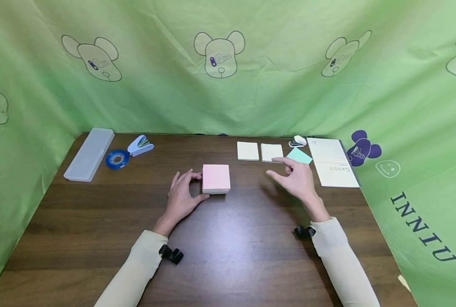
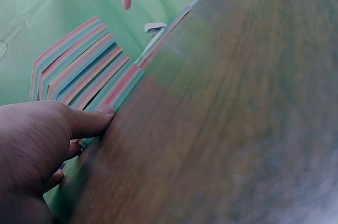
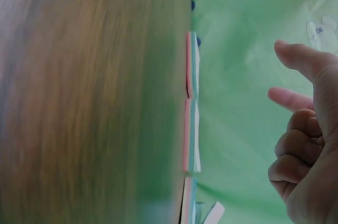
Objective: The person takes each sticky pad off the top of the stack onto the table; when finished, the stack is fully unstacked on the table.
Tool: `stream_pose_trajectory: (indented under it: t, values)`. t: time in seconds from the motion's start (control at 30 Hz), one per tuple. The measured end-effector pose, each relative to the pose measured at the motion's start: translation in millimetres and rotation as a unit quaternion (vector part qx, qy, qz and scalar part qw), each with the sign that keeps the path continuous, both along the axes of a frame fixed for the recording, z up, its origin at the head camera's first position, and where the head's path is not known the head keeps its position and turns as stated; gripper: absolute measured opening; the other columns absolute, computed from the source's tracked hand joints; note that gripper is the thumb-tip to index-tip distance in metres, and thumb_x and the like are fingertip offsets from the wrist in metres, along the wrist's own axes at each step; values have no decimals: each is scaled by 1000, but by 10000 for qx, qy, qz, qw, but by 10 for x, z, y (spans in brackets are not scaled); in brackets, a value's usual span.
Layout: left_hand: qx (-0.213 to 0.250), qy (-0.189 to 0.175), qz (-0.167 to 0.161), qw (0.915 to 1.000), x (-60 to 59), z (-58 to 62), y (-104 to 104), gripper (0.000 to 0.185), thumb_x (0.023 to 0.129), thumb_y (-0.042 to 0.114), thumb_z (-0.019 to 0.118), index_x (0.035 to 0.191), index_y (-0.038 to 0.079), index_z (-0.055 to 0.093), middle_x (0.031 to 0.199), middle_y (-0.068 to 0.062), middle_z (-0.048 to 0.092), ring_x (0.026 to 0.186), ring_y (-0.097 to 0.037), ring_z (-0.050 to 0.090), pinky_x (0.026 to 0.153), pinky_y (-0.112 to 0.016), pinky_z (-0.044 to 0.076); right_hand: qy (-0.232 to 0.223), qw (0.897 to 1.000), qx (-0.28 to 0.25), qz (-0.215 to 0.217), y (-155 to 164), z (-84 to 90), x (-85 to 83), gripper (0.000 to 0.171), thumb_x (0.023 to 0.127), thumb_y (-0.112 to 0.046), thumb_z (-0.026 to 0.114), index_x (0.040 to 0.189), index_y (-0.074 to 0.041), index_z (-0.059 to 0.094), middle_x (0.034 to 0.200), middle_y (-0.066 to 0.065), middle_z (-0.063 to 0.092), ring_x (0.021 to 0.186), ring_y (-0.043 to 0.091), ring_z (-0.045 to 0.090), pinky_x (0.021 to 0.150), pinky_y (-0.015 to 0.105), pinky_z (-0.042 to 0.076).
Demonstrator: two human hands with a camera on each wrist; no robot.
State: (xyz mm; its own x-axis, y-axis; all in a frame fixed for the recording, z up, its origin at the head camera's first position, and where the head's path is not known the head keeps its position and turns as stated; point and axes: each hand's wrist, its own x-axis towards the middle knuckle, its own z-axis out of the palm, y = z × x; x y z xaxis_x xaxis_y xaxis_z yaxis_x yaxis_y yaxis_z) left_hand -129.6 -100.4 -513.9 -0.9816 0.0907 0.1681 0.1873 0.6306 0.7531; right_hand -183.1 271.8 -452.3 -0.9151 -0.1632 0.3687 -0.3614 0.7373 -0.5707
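A thick stack of sticky notes (image 1: 216,177), pink on top, stands on the brown table; its striped pink, yellow and blue-green sides show in the left wrist view. My left hand (image 1: 182,194) holds it at the left, thumb against the front corner and a finger at the left side. My right hand (image 1: 298,179) is raised over the right of the table, thumb and index finger apart, the other fingers curled around nothing. Beneath or beyond it lie two thin note pads, the left pad (image 1: 247,151) and the right pad (image 1: 271,151), and a mint-green note pad (image 1: 299,155).
On the right, a lined notebook (image 1: 333,162) lies near a small white stapler (image 1: 298,141). At the back left are a translucent case (image 1: 90,154), a blue tape roll (image 1: 117,159) and a light-blue stapler (image 1: 140,145). A green curtain (image 1: 220,102) borders the table.
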Motion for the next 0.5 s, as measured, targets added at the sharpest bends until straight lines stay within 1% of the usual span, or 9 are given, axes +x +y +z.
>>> stream_pose_trajectory:
  t: [0.1,0.33,0.5]
  values:
    - [2,-4,-4,10000,-4,-3,5,62,81,16,101,131,2,67,142,-14,72,159,-36,46,141,-47,9,35,9999,-39,101,-65,12,14,41,87,-32,95,121,-11,85,60,-13,30,58,7,25,53,29,26]
    - [5,21,-9,10000,-3,-2,11,61,82,16,101,130,2,67,142,-15,72,158,-37,46,141,-48,10,285,9987,-203,382,-222,40,66,35,89,-24,94,119,-9,85,60,-11,33,57,8,30,57,29,33]
    - [0,57,-3,10000,-6,-1,5,61,81,16,101,130,2,68,141,-15,73,158,-38,47,141,-49,10,300,9981,-177,502,-309,86,103,36,90,-26,93,121,-10,85,58,-10,32,57,9,30,59,31,34]
